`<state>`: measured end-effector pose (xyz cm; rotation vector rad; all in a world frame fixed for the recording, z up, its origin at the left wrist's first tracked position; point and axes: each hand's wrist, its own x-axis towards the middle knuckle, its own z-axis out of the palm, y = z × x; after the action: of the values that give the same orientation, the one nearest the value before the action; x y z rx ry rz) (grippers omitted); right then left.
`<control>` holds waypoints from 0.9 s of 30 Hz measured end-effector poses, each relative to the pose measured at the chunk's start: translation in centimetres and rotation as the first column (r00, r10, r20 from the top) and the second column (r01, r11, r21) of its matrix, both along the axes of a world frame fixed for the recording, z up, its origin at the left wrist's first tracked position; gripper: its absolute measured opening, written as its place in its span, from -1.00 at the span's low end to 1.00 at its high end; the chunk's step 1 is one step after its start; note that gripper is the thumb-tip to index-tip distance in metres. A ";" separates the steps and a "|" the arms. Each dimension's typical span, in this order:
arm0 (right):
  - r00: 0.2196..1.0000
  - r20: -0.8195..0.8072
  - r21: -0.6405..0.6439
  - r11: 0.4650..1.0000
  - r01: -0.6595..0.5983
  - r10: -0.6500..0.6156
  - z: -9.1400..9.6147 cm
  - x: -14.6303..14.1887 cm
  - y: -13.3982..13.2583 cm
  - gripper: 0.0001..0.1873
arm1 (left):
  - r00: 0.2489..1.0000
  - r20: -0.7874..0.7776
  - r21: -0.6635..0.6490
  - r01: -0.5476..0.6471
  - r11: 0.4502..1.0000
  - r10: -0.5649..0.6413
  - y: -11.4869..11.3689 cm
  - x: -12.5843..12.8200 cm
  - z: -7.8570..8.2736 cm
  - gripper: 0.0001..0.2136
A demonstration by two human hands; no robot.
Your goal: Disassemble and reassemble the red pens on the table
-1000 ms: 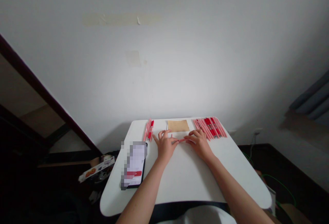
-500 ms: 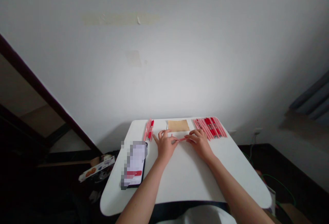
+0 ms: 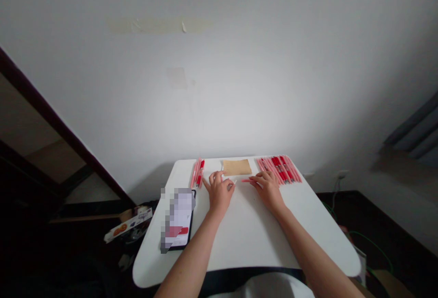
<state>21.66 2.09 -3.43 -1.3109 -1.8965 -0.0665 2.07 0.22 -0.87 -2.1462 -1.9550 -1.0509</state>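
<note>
My right hand (image 3: 269,189) is closed in a pinch on a pink pen (image 3: 245,180), whose end sticks out to the left over the white table (image 3: 246,238). My left hand (image 3: 219,191) is a short gap away, thumb and forefinger pinched on a small pale piece (image 3: 234,182) that I cannot make out. Its other fingers are raised and spread. A row of several pink and red pens (image 3: 280,169) lies just beyond my right hand. A smaller bunch of pens (image 3: 197,173) lies beyond my left hand.
A tan paper square (image 3: 237,167) lies at the table's far edge between the two pen groups. A phone (image 3: 178,219) rests near the left edge. The wall stands right behind the table. A small box (image 3: 127,227) lies on the dark floor at left.
Both hands held one pink pen between them, fingertips meeting. Now they have drawn apart, the right hand keeping the pen and the left a small piece.
</note>
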 end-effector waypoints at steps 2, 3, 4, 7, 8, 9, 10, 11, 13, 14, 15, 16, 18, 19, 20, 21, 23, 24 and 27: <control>1.000 0.010 -0.005 1.000 0.010 -0.010 0.0 0.0 0.0 -0.74 | 1.000 -0.025 -0.002 -0.010 1.000 0.010 0.1 0.1 0.1 -0.99; 1.000 0.014 -0.008 1.000 0.014 -0.014 0.0 0.0 0.0 -0.73 | 0.999 -0.038 -0.005 -0.012 1.000 0.012 0.1 0.1 0.1 -0.99; 1.000 0.019 -0.011 1.000 0.018 -0.017 0.0 -0.1 0.0 -0.73 | 0.999 -0.050 -0.010 -0.012 1.000 0.012 0.1 0.2 0.1 -0.98; 0.999 0.030 -0.020 1.000 0.016 -0.016 0.0 -0.2 -0.1 -0.74 | 0.997 -0.076 -0.026 -0.014 1.000 0.012 0.2 0.2 0.1 -0.97; 0.999 0.032 -0.026 1.000 0.011 -0.011 0.0 -0.2 -0.1 -0.74 | 0.997 -0.080 -0.027 -0.015 1.000 0.013 0.3 0.2 0.1 -0.97; 0.999 0.034 -0.034 0.999 0.004 -0.003 0.1 -0.2 -0.2 -0.74 | 0.997 -0.081 -0.027 -0.016 1.000 0.014 0.3 0.2 0.1 -0.97; 0.999 0.034 -0.044 0.999 -0.005 0.006 0.1 -0.3 -0.2 -0.74 | 0.997 -0.080 -0.026 -0.015 1.000 0.013 0.3 0.2 0.1 -0.97; 0.999 0.033 -0.054 0.998 -0.013 0.015 0.1 -0.3 -0.3 -0.74 | 0.997 -0.076 -0.025 -0.014 1.000 0.012 0.3 0.2 0.1 -0.97; 0.999 0.030 -0.068 0.997 -0.023 0.025 0.2 -0.3 -0.3 -0.75 | 0.998 -0.070 -0.027 -0.012 1.000 0.010 0.3 0.2 0.0 -0.97; 0.999 0.030 -0.071 0.997 -0.024 0.027 0.2 -0.3 -0.3 -0.75 | 0.998 -0.067 -0.027 -0.014 1.000 0.012 0.3 0.2 0.0 -0.97; 0.999 0.031 -0.071 0.997 -0.023 0.025 0.2 -0.3 -0.3 -0.76 | 0.998 -0.066 -0.026 -0.016 1.000 0.015 0.3 0.2 0.0 -0.97; 0.999 0.031 -0.066 0.998 -0.019 0.021 0.2 -0.3 -0.3 -0.77 | 0.998 -0.065 -0.025 -0.018 1.000 0.016 0.3 0.2 0.0 -0.97; 0.999 0.033 -0.054 0.999 -0.009 0.011 0.2 -0.3 -0.3 -0.78 | 0.998 -0.064 -0.025 -0.019 1.000 0.018 0.3 0.2 -0.1 -0.97; 0.999 0.036 -0.049 0.999 -0.002 0.004 0.2 -0.3 -0.4 -0.79 | 0.998 -0.062 -0.025 -0.019 0.999 0.018 0.3 0.2 -0.1 -0.97; 0.999 0.041 -0.047 0.999 0.005 -0.003 0.2 -0.3 -0.4 -0.80 | 0.998 -0.060 -0.026 -0.019 0.999 0.017 0.3 0.2 -0.2 -0.97; 0.999 0.048 -0.048 0.999 0.012 -0.009 0.2 -0.3 -0.4 -0.81 | 0.998 -0.058 -0.027 -0.018 0.999 0.016 0.4 0.2 -0.2 -0.97; 0.998 0.061 -0.051 0.998 0.024 -0.021 0.2 -0.4 -0.4 -0.82 | 0.998 -0.053 -0.024 -0.017 1.000 0.016 0.4 0.1 -0.3 -0.97; 0.997 0.067 -0.053 0.998 0.028 -0.025 0.2 -0.4 -0.4 -0.82 | 0.999 -0.050 -0.022 -0.018 1.000 0.017 0.4 0.1 -0.3 -0.97; 0.996 0.081 -0.057 0.998 0.033 -0.029 0.2 -0.5 -0.4 -0.82 | 0.999 -0.040 -0.013 -0.032 0.999 0.031 0.3 0.0 -0.1 -0.97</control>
<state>21.17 1.65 -3.22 -1.3959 -1.9586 -0.0813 2.02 0.57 -1.01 -2.1190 -1.9775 -0.9845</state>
